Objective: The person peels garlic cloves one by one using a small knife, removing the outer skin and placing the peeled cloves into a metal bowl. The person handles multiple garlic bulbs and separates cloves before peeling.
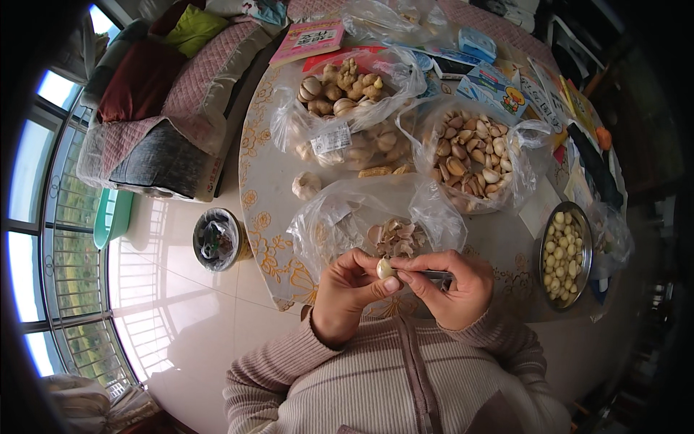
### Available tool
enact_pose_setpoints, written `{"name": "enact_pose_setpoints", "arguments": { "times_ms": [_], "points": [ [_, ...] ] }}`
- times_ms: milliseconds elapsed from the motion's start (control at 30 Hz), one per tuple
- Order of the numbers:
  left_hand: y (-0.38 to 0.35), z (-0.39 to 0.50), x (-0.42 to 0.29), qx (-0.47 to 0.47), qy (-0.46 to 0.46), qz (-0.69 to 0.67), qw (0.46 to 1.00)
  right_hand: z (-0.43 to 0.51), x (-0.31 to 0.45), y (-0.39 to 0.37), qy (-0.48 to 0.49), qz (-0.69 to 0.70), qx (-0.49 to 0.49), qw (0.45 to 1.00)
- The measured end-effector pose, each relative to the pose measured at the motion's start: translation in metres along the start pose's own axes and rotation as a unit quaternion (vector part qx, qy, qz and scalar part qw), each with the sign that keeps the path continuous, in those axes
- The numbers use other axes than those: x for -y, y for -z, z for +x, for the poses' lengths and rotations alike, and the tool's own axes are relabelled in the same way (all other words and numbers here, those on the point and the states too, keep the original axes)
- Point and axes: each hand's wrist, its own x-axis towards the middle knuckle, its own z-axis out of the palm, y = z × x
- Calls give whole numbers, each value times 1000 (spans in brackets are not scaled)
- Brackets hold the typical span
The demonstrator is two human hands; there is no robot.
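Observation:
Between the thumb and fingers of my left hand (352,290) is a garlic clove (385,268), pale and mostly bare. My right hand (455,287) grips a small metal tool (431,274), perhaps a knife, whose tip is hidden at the clove. Just beyond my hands, a clear plastic bag (331,233) lies spread with garlic skins (396,238) in it. Unpeeled cloves (471,146) fill another open plastic bag farther back. To the right, a steel bowl (584,282) holds many peeled garlic cloves (564,252).
A whole garlic bulb (307,185) sits left of the skins. Behind it, a plastic bag (401,81) holds ginger (347,81) and garlic bulbs. Books (309,40) and a blue box (477,44) lie at the back. A lined bin (218,238) stands on the floor beside the table's left edge.

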Motion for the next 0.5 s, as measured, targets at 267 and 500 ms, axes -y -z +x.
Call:
{"name": "enact_pose_setpoints", "arguments": {
  "times_ms": [267,500],
  "points": [
    [-4,0,-3,-4,7,-10,1000,0,-10,-5,168,-99,-34,980],
    [-1,-2,-5,9,10,10,1000,1,-7,0,-19,6,-72,997]
  ]
}}
